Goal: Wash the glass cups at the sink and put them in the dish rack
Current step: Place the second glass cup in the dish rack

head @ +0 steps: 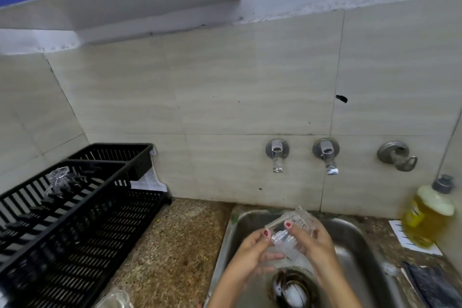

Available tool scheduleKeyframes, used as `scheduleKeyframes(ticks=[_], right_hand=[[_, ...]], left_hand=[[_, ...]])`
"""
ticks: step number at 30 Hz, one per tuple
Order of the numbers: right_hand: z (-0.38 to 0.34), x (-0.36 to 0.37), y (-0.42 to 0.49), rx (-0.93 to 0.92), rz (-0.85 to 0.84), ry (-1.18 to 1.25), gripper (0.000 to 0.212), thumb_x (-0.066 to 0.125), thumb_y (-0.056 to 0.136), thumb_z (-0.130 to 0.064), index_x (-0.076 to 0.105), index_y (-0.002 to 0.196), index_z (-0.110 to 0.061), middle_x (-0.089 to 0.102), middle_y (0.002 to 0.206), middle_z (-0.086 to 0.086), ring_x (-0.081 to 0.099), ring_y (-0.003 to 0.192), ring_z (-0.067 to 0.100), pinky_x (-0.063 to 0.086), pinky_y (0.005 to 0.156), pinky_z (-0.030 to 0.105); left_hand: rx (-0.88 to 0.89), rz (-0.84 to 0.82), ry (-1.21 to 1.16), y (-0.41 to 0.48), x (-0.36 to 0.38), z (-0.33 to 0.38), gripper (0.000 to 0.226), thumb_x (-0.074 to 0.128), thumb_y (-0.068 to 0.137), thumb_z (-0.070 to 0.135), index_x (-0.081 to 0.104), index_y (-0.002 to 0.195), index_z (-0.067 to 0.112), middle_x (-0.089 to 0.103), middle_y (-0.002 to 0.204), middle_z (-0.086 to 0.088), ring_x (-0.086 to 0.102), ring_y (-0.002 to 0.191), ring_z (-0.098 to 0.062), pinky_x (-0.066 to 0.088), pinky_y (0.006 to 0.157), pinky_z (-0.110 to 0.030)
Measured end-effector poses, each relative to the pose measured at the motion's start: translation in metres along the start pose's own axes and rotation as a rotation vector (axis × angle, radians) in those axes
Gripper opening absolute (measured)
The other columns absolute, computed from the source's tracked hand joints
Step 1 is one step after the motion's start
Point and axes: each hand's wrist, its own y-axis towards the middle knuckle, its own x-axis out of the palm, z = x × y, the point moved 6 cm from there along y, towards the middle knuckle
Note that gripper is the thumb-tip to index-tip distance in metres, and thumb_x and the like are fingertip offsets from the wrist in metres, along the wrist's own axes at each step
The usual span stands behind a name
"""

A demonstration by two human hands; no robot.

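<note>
Head view: the glass cup (297,224) is held tilted above the basin of the steel sink (362,237), over the drain (290,287) and not touching the basin.

Hand state:
- The left hand (250,251) grips the lower end of the cup. Its thumb lies on the near side and its fingers curl underneath.
- The right hand (313,241) wraps the upper side of the cup, with its thumb pressed on the glass wall.
- Both hands are closed round this one cup.

Two wall taps (277,157) are mounted on the tiles behind the sink. Whether water is running cannot be determined, and no stream is seen reaching the cup. A yellow dish soap bottle (427,217) stands on the counter to the right of the sink.

Task progress (judgement):
- Done: one clear glass item (58,180), apparently a washed cup, lies in the large compartment of the black dish rack (100,220). The rack stands on the speckled countertop (170,245), well apart from the sink on its left.
- In hand: the held cup is at the washing or rinsing step and is not yet racked.
- Left: a further glass (115,299) sits at the bottom frame edge, just beside the rack and partly cut off. It probably awaits washing.

The task is therefore roughly at its midpoint.
</note>
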Motion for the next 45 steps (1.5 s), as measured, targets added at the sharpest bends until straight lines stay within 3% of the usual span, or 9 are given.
scheduleKeyframes(ticks=[4,10,15,19,23,32,37,41,45], right_hand=[[-0.004,0.045,-0.001,-0.002,-0.045,-0.077,0.040,0.073,0.072,-0.001,0.058,0.108,-0.011,0.067,0.091,0.005,0.064,0.077,0.017,0.050,0.054,0.020],[-0.019,0.155,-0.019,-0.014,-0.191,-0.150,0.026,0.069,0.072,0.009,0.059,0.087,-0.010,0.066,0.082,0.013,0.065,0.062,0.020,0.055,0.049,0.024],[-0.047,0.265,-0.031,-0.229,-0.332,-0.457,0.055,0.093,0.043,-0.031,0.058,0.083,-0.013,0.068,0.070,-0.002,0.062,0.060,0.012,0.048,0.048,0.019],[-0.068,0.362,-0.045,-0.320,-0.484,-0.608,0.053,0.082,0.066,-0.016,0.055,0.112,-0.017,0.061,0.103,-0.001,0.065,0.077,0.016,0.054,0.053,0.028],[-0.078,0.447,-0.056,-0.363,-0.537,-0.724,0.065,0.086,0.056,-0.027,0.055,0.112,-0.016,0.062,0.109,0.006,0.067,0.084,0.024,0.058,0.061,0.039],[-0.030,0.605,-0.091,-0.573,-0.656,-1.057,0.069,0.084,0.054,-0.041,0.058,0.114,-0.020,0.058,0.116,-0.002,0.054,0.096,0.011,0.045,0.071,0.022],[0.026,0.665,-0.108,-0.633,-0.761,-1.231,0.077,0.082,0.055,-0.046,0.052,0.121,-0.016,0.058,0.120,0.003,0.054,0.108,0.019,0.045,0.078,0.025],[0.065,0.682,-0.115,-0.646,-0.812,-1.384,0.073,0.080,0.057,-0.045,0.053,0.117,-0.013,0.058,0.116,0.007,0.054,0.108,0.023,0.050,0.084,0.033],[0.091,0.686,-0.114,-0.607,-0.843,-1.456,0.072,0.078,0.060,-0.046,0.051,0.117,-0.013,0.056,0.115,0.005,0.054,0.106,0.022,0.047,0.079,0.029]], left_hand=[[0.025,-0.022,-0.104,-0.010,-0.040,0.004,0.032,0.039,0.097,0.029,0.047,0.126,0.017,0.064,0.116,-0.001,0.069,0.085,-0.017,0.052,0.067,-0.028],[0.107,-0.021,-0.237,-0.053,-0.136,0.053,0.028,0.035,0.098,0.026,0.051,0.119,0.018,0.071,0.104,0.004,0.069,0.081,-0.016,0.055,0.067,-0.030],[0.212,0.003,-0.250,-0.098,-0.215,0.100,0.048,0.040,0.082,0.045,0.053,0.120,0.019,0.068,0.103,-0.002,0.068,0.078,-0.014,0.055,0.068,-0.031],[0.316,0.048,-0.281,-0.140,-0.276,0.139,0.049,0.035,0.084,0.050,0.054,0.120,0.022,0.070,0.095,0.005,0.068,0.076,-0.012,0.054,0.072,-0.035],[0.313,0.120,-0.300,-0.179,-0.347,0.165,0.045,0.037,0.092,0.045,0.051,0.128,0.021,0.063,0.118,-0.001,0.067,0.091,-0.020,0.052,0.079,-0.041],[0.284,0.925,0.034,-0.249,-0.548,0.183,0.013,0.046,0.097,0.028,0.051,0.102,0.017,0.057,0.108,-0.001,0.055,0.094,-0.018,0.037,0.068,-0.029],[0.272,0.953,0.046,-0.263,-0.589,0.182,0.012,0.051,0.094,0.023,0.053,0.082,0.022,0.062,0.103,-0.002,0.059,0.080,-0.018,0.038,0.077,-0.030],[0.300,0.959,0.039,-0.269,-0.597,0.180,0.006,0.053,0.094,0.023,0.055,0.089,0.020,0.062,0.100,-0.001,0.060,0.081,-0.016,0.039,0.063,-0.026],[0.283,0.965,0.019,-0.271,-0.597,0.172,0.007,0.053,0.094,0.022,0.057,0.095,0.017,0.063,0.099,0.000,0.060,0.089,-0.019,0.040,0.073,-0.030]])
